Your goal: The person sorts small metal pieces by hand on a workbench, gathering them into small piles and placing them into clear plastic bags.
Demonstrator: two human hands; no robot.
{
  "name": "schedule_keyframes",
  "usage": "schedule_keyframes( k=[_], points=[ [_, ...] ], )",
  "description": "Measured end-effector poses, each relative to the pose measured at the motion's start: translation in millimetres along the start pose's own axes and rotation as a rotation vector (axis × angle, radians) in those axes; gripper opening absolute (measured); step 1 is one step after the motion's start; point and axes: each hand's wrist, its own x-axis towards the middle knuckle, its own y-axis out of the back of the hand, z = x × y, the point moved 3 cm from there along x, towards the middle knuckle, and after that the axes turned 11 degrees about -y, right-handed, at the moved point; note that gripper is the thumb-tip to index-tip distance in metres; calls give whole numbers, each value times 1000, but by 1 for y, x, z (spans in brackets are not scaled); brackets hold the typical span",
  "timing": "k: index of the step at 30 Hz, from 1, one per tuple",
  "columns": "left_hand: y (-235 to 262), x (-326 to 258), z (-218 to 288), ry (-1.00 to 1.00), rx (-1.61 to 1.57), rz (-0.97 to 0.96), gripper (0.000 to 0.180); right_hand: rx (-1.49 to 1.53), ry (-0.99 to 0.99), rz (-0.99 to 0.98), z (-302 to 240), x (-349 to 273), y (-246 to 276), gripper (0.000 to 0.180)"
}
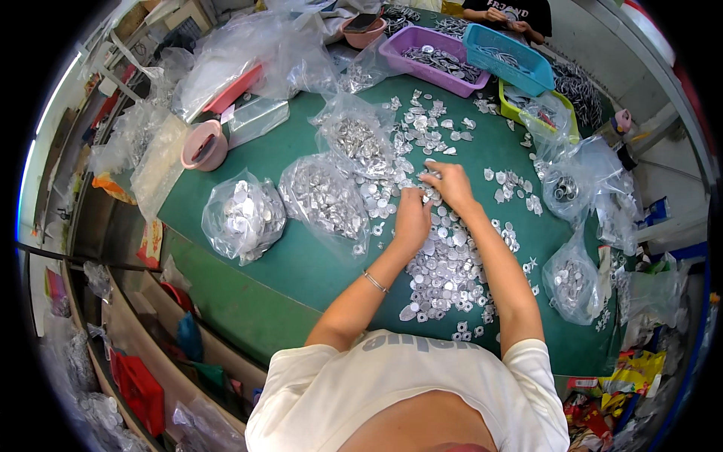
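Small silver metal pieces (448, 260), many of them round and flat, lie in a wide heap in front of me. Beyond the heap, my left hand (412, 216) is closed, its fingers curled down among the pieces; what they hold, if anything, is hidden. Just to its right, my right hand (454, 187) bends its fingers in a pinch close to the left fingertips. Whatever is in that pinch is too small to name. Left of my hands, a clear plastic bag of silver pieces (324, 200) lies open, touching a second filled bag (360, 143) behind it.
Another filled bag (242, 215) sits farther left, near a pink bowl (215, 135). Purple (399, 54) and blue (482, 68) baskets of metal parts stand at the back, beside a green basket (576, 128). More bags (572, 282) line the right edge. A person (512, 15) works across the table.
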Motion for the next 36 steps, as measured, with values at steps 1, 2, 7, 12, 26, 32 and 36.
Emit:
schedule_keyframes(
  k=[1,2,7,12,26,32,36],
  points=[
    [2,0,-3,26,-61,62,23,-82,-29,-73,-6,2,-4,27],
    [6,-1,-7,51,-123,121,22,-163,-61,-145,-10,4,-7,27],
    [16,9,-7,293,-923,322,17,690,-565,-281,8,-2,0,25],
    [-2,3,-16,682,-1788,171,24,1725,-706,-227,39,-30,44,14],
    [-62,1,51,1307,-1772,-241,19,252,-156,475,25,-71,111,13],
    [-89,33,60,699,-1050,-360,17,-530,-272,482,117,-51,108,34],
    [-120,77,63,-332,-98,-207,13,-464,-187,354,113,-49,110,24]
  ],
)
